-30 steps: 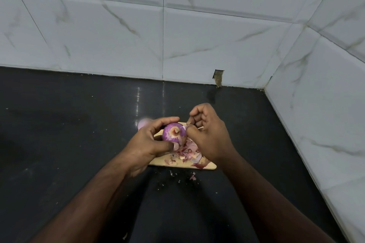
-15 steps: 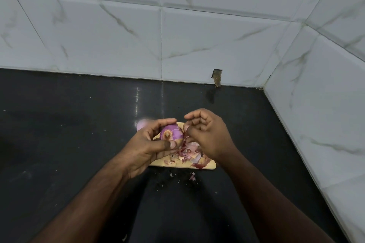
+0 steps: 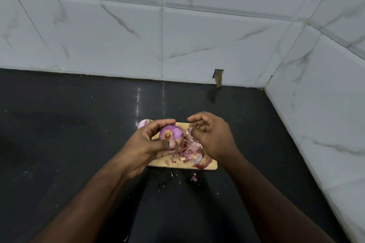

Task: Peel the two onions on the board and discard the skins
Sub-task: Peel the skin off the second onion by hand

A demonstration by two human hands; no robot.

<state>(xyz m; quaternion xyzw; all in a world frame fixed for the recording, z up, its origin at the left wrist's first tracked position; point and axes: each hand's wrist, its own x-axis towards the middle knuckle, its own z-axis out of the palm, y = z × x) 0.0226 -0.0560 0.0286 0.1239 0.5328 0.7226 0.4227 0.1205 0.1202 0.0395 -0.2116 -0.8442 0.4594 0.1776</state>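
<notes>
My left hand [image 3: 146, 144] grips a purple onion [image 3: 171, 133] just above the wooden board [image 3: 213, 166], its root end facing me. The thumb presses on the onion's near side. My right hand [image 3: 213, 138] hovers just right of the onion with fingers loosely curled, over a heap of pink and white skins [image 3: 192, 149]. A pale scrap sits at its thumb tip, and whether it is pinched is unclear. A second, pale peeled onion [image 3: 143, 123] lies at the board's far left corner, half hidden behind my left fingers.
The board lies on a black counter [image 3: 69, 134] in a corner of white marble tiles, with walls behind and to the right [image 3: 316, 104]. Small skin scraps [image 3: 193, 178] lie on the counter in front of the board.
My right hand has drawn away from the onion to the right and its fingers have loosened. My left hand has turned the onion slightly and lowered it.
</notes>
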